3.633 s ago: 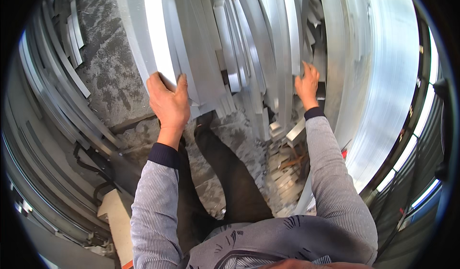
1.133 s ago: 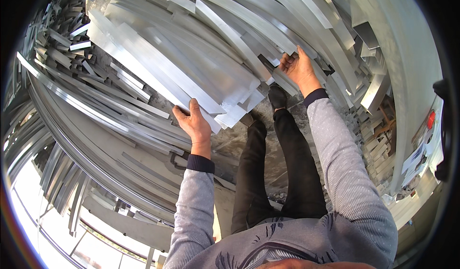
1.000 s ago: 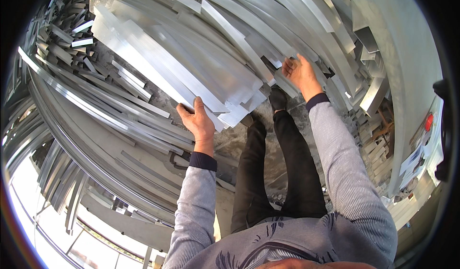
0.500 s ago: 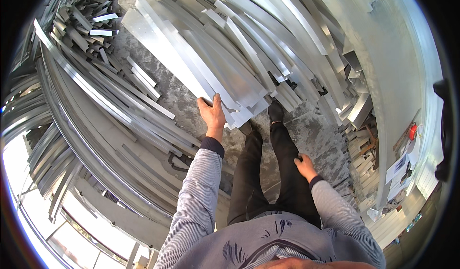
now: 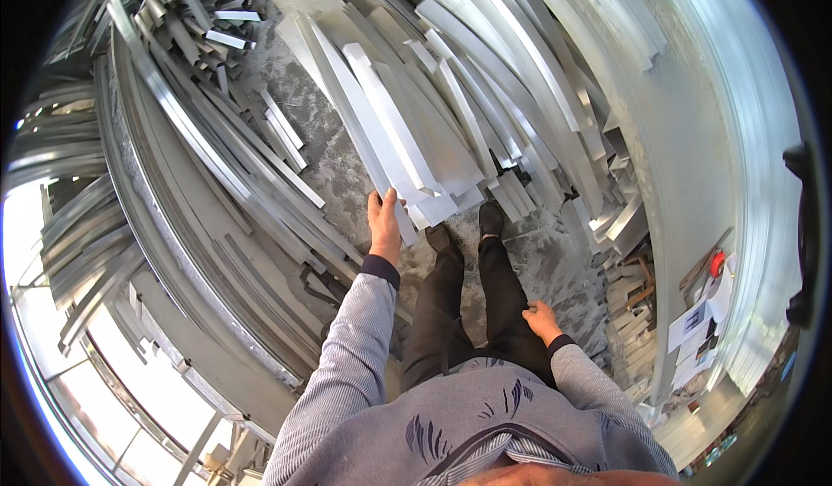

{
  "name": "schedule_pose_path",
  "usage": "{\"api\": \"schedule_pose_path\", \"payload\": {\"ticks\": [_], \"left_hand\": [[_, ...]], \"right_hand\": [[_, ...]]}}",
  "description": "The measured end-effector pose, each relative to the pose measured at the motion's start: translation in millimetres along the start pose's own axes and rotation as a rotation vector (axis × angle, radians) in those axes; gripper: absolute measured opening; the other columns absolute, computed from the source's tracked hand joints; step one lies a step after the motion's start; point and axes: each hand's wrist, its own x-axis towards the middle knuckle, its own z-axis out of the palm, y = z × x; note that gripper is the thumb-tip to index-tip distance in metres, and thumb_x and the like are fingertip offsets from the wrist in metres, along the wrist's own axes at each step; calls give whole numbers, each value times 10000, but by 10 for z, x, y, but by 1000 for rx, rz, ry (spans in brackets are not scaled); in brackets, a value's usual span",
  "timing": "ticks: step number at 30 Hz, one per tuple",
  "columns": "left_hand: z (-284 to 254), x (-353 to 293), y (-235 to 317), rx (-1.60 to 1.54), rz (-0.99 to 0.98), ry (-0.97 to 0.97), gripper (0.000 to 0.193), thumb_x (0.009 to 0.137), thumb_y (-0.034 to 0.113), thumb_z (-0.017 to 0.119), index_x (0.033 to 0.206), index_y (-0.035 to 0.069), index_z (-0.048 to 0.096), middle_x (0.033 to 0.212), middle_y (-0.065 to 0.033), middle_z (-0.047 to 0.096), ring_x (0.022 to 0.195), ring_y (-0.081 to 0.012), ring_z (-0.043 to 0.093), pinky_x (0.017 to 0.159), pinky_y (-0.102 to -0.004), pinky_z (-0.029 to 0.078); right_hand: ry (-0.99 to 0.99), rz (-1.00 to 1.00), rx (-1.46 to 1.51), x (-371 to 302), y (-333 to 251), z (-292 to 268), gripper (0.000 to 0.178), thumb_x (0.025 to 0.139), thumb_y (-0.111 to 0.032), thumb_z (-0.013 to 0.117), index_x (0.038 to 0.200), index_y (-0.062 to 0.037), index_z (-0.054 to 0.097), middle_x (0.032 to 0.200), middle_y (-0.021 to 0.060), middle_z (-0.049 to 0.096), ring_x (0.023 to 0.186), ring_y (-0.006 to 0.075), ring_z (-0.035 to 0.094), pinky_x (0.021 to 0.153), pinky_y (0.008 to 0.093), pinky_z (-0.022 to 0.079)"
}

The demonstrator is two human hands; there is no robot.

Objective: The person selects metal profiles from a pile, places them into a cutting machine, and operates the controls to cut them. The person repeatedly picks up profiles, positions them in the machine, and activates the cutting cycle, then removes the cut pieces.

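Pinching the near end of a long metal strip (image 5: 345, 109) stretching ahead, the left hand (image 5: 384, 230) meets something likely stiff, light, slick; mid-length should balance better. The right hand (image 5: 542, 320) curls beside the thigh (image 5: 503, 300), contents unclear.

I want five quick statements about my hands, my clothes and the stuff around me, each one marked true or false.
1. The left hand is at the near end of a metal strip. True.
2. Both hands are on that metal strip. False: the right hand is beside the right leg, away from it.
3. Both sleeves are plain red. False: the sleeves are striped grey.
4. White papers show toward the right side. True.
5. Both feet are bare. False: they wear dark shoes.
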Motion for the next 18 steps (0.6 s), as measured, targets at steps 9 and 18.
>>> {"api": "schedule_pose_path", "payload": {"ticks": [9, 18], "left_hand": [[-211, -1124, 819, -658, -131, -207, 534, 1089, 458, 639, 1325, -10, 540, 1090, -118, 612, 877, -197, 581, 715, -341, 544], [-709, -1861, 1185, -797, -119, -247, 480, 1109, 382, 617, 1331, -37, 536, 1124, -103, 605, 873, -157, 561, 723, -291, 524]], "right_hand": [[-69, -62, 276, -36, -473, -679, 497, 923, -173, 706, 1371, 40, 672, 1130, 185, 789, 958, 236, 755, 815, 352, 587], [-70, -72, 228, 25, -653, -1621, 527, 953, -114, 684, 1449, 41, 598, 1027, 108, 714, 759, 146, 655, 604, 274, 503]]}}
